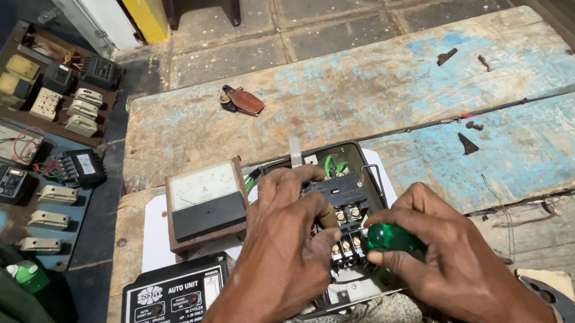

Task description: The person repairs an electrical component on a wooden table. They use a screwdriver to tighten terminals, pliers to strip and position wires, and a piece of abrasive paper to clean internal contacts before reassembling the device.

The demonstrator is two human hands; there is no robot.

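bench (367,90): rough wood, flaking blue paint
screwdriver handle (393,237): glossy translucent green plastic
contactor (340,199): matt black plastic, metal screws
meter (205,204): wood-framed

Black contactor block (340,210) with brass terminal screws, seated upright inside an open dark metal enclosure (358,155) lying flat on the worn wooden bench, with a translucent green-handled screwdriver (392,238) angled in to its lower terminals.

Black box's white-bordered label (173,307) lower left; pale meter dial (202,186) above it.
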